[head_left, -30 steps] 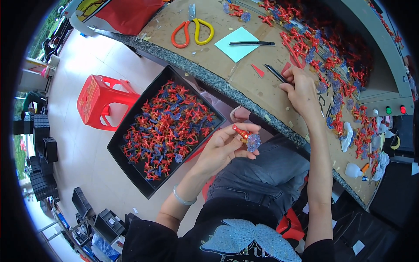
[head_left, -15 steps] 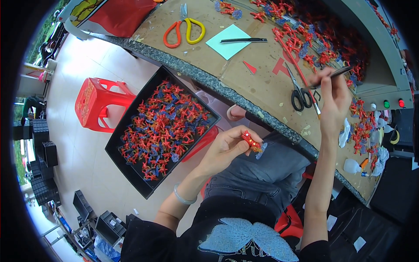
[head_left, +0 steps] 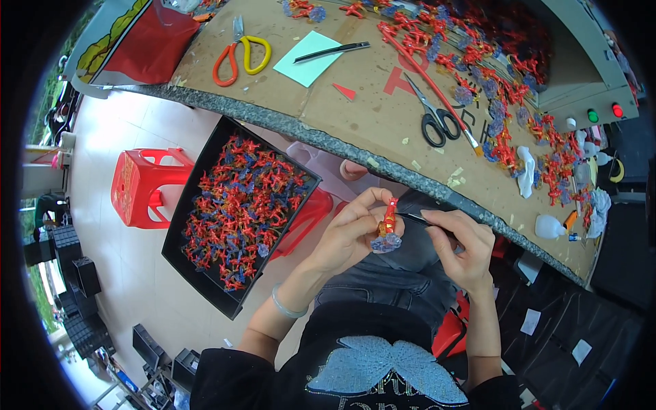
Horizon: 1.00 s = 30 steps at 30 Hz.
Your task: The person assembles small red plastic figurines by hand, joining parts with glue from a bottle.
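Observation:
Between the thumb and fingers of my left hand [head_left: 347, 234] is a small red and gold figurine [head_left: 389, 220], its translucent blue base pointing down toward me. My right hand [head_left: 466, 247] grips a slim dark tool [head_left: 418, 219] with a thin pointed tip; its exact kind is unclear. That tip meets or nearly meets the figurine's right side. Both hands are above my lap, just off the table edge. To the left, a black tray [head_left: 240, 301] is heaped with similar red, gold and blue figurines [head_left: 242, 205].
On the cardboard-covered granite table [head_left: 328, 140] lie black-handled scissors [head_left: 437, 126], a red-handled brush [head_left: 430, 85], red-and-yellow scissors [head_left: 240, 58] and a dark pen-like tool [head_left: 331, 52] on green paper. More figurines [head_left: 495, 89] lie before a grey machine [head_left: 591, 89]. A red stool [head_left: 147, 188] stands left.
My right hand has come down from over the table to the figurine, bringing the dark tool with it. My left hand has turned the figurine more upright. The whole view has shifted slightly.

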Each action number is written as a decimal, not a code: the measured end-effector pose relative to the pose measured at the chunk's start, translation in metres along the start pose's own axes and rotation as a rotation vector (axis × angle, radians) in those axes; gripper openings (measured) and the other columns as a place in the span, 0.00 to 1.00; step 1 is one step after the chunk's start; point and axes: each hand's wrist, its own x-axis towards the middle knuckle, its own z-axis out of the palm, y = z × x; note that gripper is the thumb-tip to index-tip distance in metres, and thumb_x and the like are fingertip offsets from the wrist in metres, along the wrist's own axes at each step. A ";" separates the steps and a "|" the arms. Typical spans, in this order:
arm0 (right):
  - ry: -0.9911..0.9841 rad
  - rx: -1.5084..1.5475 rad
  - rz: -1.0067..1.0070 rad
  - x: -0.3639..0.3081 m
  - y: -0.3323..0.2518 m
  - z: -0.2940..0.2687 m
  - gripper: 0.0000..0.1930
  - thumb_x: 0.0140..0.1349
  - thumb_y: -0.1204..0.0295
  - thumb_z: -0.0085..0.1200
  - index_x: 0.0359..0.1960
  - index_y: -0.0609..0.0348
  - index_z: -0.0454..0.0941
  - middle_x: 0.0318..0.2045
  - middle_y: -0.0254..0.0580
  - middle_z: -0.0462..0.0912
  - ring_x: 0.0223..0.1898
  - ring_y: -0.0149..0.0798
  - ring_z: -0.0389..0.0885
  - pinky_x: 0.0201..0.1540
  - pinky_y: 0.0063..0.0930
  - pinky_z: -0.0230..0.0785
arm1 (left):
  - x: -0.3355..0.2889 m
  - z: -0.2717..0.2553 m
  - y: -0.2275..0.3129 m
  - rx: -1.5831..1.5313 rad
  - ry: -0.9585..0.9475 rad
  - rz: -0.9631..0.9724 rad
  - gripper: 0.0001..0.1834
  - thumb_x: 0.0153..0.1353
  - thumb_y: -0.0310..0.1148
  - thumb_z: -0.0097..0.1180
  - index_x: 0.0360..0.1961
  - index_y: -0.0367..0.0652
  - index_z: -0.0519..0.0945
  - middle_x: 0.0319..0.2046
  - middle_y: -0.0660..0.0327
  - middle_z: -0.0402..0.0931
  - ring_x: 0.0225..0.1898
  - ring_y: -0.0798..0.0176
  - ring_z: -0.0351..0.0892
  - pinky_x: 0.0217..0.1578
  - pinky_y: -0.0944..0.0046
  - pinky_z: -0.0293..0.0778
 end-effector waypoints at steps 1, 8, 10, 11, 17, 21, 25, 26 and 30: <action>0.007 -0.001 0.006 -0.002 0.001 -0.001 0.13 0.49 0.85 0.57 0.38 0.64 0.81 0.25 0.43 0.81 0.20 0.34 0.77 0.23 0.22 0.68 | 0.000 0.002 -0.001 0.003 0.030 0.000 0.15 0.62 0.26 0.41 0.51 0.42 0.62 0.31 0.52 0.71 0.36 0.64 0.69 0.35 0.71 0.63; -0.018 -0.056 -0.006 -0.009 0.006 -0.006 0.15 0.47 0.85 0.57 0.39 0.63 0.81 0.25 0.43 0.81 0.22 0.36 0.80 0.24 0.25 0.71 | 0.001 0.004 0.000 0.059 0.109 -0.051 0.13 0.64 0.25 0.39 0.50 0.43 0.63 0.34 0.56 0.74 0.31 0.71 0.71 0.29 0.73 0.65; -0.024 -0.063 -0.007 -0.010 0.007 -0.005 0.15 0.46 0.85 0.57 0.39 0.63 0.81 0.25 0.43 0.81 0.22 0.36 0.80 0.25 0.24 0.71 | 0.001 0.002 -0.001 0.058 0.097 -0.042 0.13 0.64 0.25 0.39 0.50 0.43 0.63 0.34 0.56 0.74 0.32 0.72 0.71 0.29 0.73 0.64; -0.020 -0.073 -0.003 -0.010 0.007 -0.005 0.15 0.46 0.85 0.57 0.39 0.63 0.81 0.25 0.43 0.81 0.22 0.36 0.80 0.25 0.24 0.71 | 0.001 0.002 -0.001 0.054 0.082 -0.032 0.14 0.64 0.25 0.39 0.50 0.43 0.63 0.34 0.56 0.74 0.32 0.72 0.71 0.28 0.73 0.64; 0.001 -0.060 -0.004 -0.011 0.011 -0.003 0.15 0.46 0.85 0.56 0.39 0.63 0.81 0.25 0.42 0.81 0.22 0.36 0.81 0.25 0.24 0.71 | 0.002 0.007 0.001 0.081 0.110 -0.029 0.14 0.64 0.25 0.39 0.51 0.43 0.63 0.35 0.56 0.74 0.31 0.72 0.70 0.27 0.74 0.63; -0.017 -0.046 0.008 -0.010 0.011 -0.003 0.16 0.46 0.85 0.56 0.39 0.63 0.81 0.25 0.42 0.81 0.23 0.36 0.81 0.25 0.24 0.71 | 0.003 0.006 0.001 0.087 0.106 -0.039 0.14 0.64 0.25 0.38 0.51 0.42 0.63 0.35 0.55 0.73 0.30 0.73 0.70 0.26 0.74 0.62; -0.009 -0.027 0.007 -0.010 0.014 -0.002 0.16 0.46 0.85 0.55 0.39 0.64 0.81 0.25 0.42 0.81 0.23 0.36 0.81 0.25 0.24 0.71 | 0.004 0.006 0.001 0.037 0.115 -0.061 0.14 0.64 0.25 0.38 0.51 0.42 0.62 0.34 0.54 0.73 0.29 0.73 0.69 0.24 0.75 0.60; -0.011 -0.022 0.009 -0.010 0.014 -0.002 0.16 0.46 0.85 0.55 0.39 0.64 0.81 0.25 0.42 0.81 0.23 0.36 0.81 0.24 0.24 0.71 | 0.003 0.005 0.000 0.026 0.109 -0.063 0.14 0.64 0.25 0.38 0.51 0.42 0.62 0.34 0.54 0.73 0.28 0.74 0.69 0.24 0.75 0.60; -0.035 -0.007 0.031 -0.010 0.013 -0.003 0.15 0.47 0.85 0.55 0.39 0.65 0.81 0.25 0.43 0.81 0.23 0.36 0.81 0.24 0.24 0.71 | 0.004 0.001 -0.001 0.002 0.079 -0.070 0.14 0.64 0.25 0.38 0.51 0.42 0.62 0.34 0.54 0.74 0.28 0.74 0.69 0.24 0.76 0.60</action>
